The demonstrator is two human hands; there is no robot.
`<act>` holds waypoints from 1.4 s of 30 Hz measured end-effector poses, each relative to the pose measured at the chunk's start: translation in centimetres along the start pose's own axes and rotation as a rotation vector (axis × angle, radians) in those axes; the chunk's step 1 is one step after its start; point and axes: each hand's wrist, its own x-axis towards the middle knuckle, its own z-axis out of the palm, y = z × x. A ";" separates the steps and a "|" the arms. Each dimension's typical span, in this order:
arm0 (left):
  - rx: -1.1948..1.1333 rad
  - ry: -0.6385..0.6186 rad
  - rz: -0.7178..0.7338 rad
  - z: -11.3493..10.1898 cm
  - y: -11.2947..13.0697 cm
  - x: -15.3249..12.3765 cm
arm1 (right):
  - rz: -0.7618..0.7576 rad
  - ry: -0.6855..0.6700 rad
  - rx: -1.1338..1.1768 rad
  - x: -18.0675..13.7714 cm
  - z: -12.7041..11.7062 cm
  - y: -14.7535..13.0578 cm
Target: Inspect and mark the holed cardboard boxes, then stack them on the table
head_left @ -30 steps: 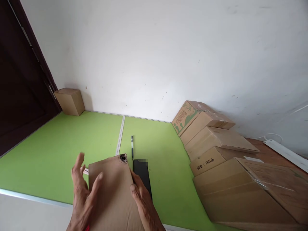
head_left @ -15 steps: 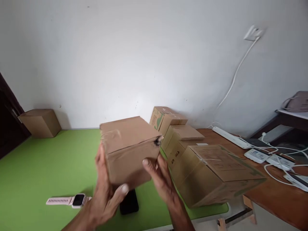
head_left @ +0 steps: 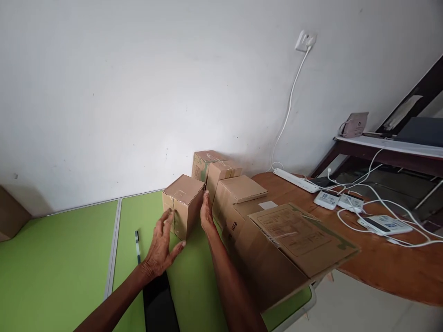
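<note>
A small brown cardboard box (head_left: 185,205) stands on the green table (head_left: 69,249), next to a row of larger cardboard boxes (head_left: 242,203). My left hand (head_left: 161,249) presses its fingers against the box's near left face. My right hand (head_left: 206,213) lies flat against its right side, squeezed between it and the row. Both hands clasp the box between them.
A pen (head_left: 137,244) and a black phone (head_left: 159,304) lie on the green table near my left arm. To the right, a brown wooden table (head_left: 380,267) carries a power strip (head_left: 296,180), white cables and small devices. A large box (head_left: 287,249) juts over the table edge.
The box was held up in the air in both hands; now it rests on the table by the row of boxes. My view has swung right.
</note>
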 end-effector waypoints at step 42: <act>-0.151 0.542 -0.786 -25.6 -10.9 -9.6 | -0.106 -1.436 0.005 -14.0 20.2 -6.0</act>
